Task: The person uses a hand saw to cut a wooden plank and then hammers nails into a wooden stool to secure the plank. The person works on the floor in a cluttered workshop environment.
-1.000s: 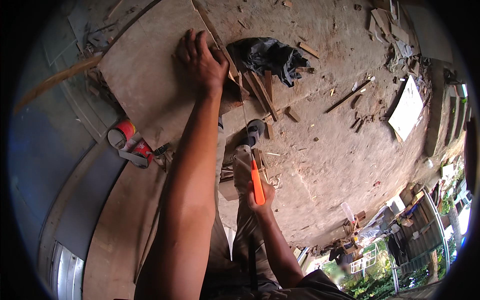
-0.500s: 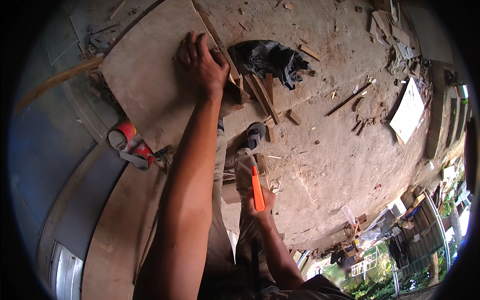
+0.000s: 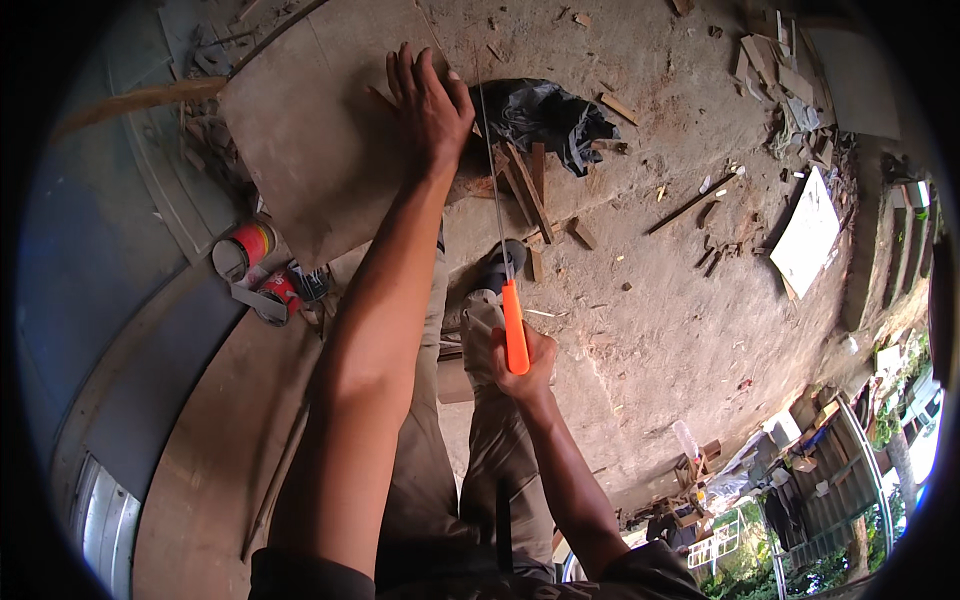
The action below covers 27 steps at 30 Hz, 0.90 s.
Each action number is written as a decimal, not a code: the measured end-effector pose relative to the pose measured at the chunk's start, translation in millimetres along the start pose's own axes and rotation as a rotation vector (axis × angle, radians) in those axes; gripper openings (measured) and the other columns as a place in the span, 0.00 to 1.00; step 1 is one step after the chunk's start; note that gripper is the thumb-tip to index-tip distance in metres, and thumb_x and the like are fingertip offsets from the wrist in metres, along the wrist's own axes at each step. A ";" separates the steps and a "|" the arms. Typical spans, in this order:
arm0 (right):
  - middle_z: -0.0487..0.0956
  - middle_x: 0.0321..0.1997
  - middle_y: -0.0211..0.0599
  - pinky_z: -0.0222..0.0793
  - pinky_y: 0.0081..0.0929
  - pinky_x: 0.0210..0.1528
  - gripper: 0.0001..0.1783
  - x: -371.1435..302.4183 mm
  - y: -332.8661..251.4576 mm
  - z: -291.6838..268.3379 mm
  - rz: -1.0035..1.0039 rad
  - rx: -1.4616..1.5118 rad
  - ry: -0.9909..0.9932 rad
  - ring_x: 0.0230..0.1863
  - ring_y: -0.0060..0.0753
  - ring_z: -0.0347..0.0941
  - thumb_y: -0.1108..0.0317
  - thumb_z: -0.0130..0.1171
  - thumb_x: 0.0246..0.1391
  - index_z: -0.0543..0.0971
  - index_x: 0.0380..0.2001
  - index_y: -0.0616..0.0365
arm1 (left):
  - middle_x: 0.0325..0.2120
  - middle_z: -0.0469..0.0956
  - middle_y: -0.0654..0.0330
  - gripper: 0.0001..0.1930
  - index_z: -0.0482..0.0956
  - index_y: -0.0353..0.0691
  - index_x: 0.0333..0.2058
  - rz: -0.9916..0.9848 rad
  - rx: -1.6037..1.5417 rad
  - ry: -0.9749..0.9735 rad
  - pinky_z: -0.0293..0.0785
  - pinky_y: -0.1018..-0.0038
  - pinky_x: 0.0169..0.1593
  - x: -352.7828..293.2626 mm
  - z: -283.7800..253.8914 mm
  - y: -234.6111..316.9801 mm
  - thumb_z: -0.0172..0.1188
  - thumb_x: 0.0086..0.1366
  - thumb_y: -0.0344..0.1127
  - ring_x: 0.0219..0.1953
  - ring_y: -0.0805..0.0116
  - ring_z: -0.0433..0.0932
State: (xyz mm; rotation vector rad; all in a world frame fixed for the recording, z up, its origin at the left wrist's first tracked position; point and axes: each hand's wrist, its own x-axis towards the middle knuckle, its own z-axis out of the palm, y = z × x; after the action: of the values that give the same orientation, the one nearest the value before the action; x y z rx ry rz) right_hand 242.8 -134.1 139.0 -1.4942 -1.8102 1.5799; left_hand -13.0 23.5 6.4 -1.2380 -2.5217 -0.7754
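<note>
My left hand lies flat on a wide brown board, close to its right edge, with the fingers spread forward. In my right hand is the orange handle of a handsaw. Its thin blade points forward, seen nearly edge-on, and runs past the right side of the board beside my left hand. Whether the teeth touch the board cannot be made out. Below the blade shows my shod foot.
Right of the board lie a black plastic bag and wood offcuts. Red cans stand at the left near a blue-grey panel. A white sheet and scrap wood lie on the dirt floor at the right.
My right hand has pushed the saw forward, away from me, and more of the blade shows. My left hand sits slightly farther forward and right on the board.
</note>
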 end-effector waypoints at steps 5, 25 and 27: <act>0.72 0.15 0.37 0.66 0.28 0.21 0.06 -0.1 7.5 -1.3 0.044 0.038 -0.016 0.15 0.31 0.69 0.72 0.58 0.46 0.73 0.21 0.62 | 0.56 0.67 0.47 0.21 0.69 0.37 0.52 -0.104 -0.122 0.153 0.48 0.40 0.65 -21.8 20.0 -15.0 0.54 0.58 0.33 0.62 0.44 0.62; 0.74 0.15 0.44 0.70 0.30 0.22 0.07 -36.5 -19.7 -23.0 0.119 -0.099 -0.022 0.16 0.40 0.74 0.70 0.58 0.43 0.77 0.25 0.64 | 0.55 0.68 0.52 0.17 0.70 0.41 0.48 -0.272 -0.049 0.107 0.55 0.46 0.62 -17.4 13.4 5.1 0.49 0.59 0.28 0.59 0.49 0.66; 0.73 0.15 0.43 0.68 0.31 0.21 0.06 -30.9 -17.1 -25.0 0.129 -0.035 -0.007 0.16 0.41 0.73 0.71 0.58 0.43 0.77 0.25 0.63 | 0.55 0.68 0.53 0.17 0.70 0.41 0.48 -0.264 -0.034 0.095 0.55 0.46 0.62 -15.5 10.7 6.5 0.50 0.59 0.28 0.60 0.50 0.66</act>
State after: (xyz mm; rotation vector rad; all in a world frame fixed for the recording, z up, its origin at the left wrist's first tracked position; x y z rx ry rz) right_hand 266.3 -143.7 174.0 -1.6534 -1.7861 1.6212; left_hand 2.0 22.3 -6.7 -0.8636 -2.6343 -0.9137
